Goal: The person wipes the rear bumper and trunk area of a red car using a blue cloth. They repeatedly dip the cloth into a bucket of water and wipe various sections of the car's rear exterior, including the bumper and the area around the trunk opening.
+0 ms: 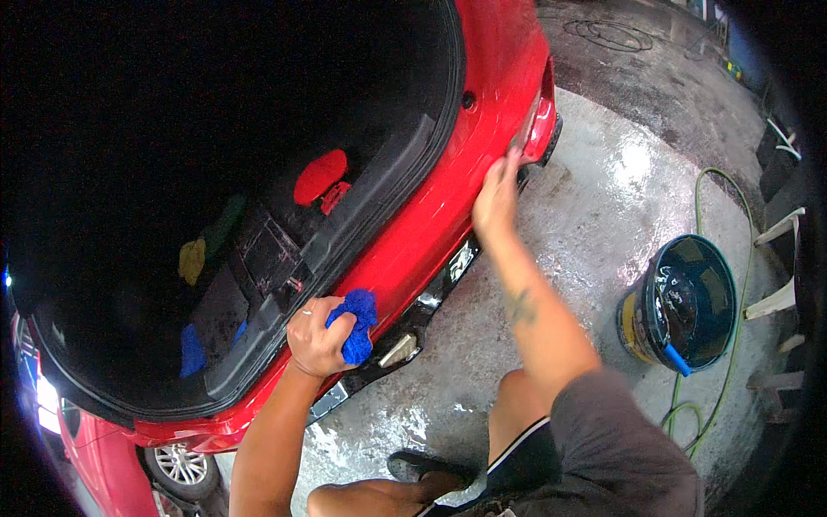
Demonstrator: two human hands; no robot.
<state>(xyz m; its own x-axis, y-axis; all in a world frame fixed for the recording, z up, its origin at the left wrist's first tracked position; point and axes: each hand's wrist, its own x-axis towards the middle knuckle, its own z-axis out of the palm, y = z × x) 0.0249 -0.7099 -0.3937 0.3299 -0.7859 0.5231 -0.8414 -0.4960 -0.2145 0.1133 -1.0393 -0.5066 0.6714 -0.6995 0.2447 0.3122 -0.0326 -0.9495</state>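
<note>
My left hand grips a bunched blue cloth over the rear edge of a red car. Its thumb presses into the cloth, and the knuckles lie close to the black trunk seal. Farther along the same edge, my right hand is against the red bodywork close to the tail light. Motion blurs its fingers, so I cannot tell whether anything is under them. The trunk stands open, with a red round-topped object and a yellow cloth-like item inside its dark interior.
A dark bucket with liquid and a blue handle grip stands on the wet concrete floor at right. Around it runs a green hose. White chair legs are at the far right, and a coiled dark hose lies at the back.
</note>
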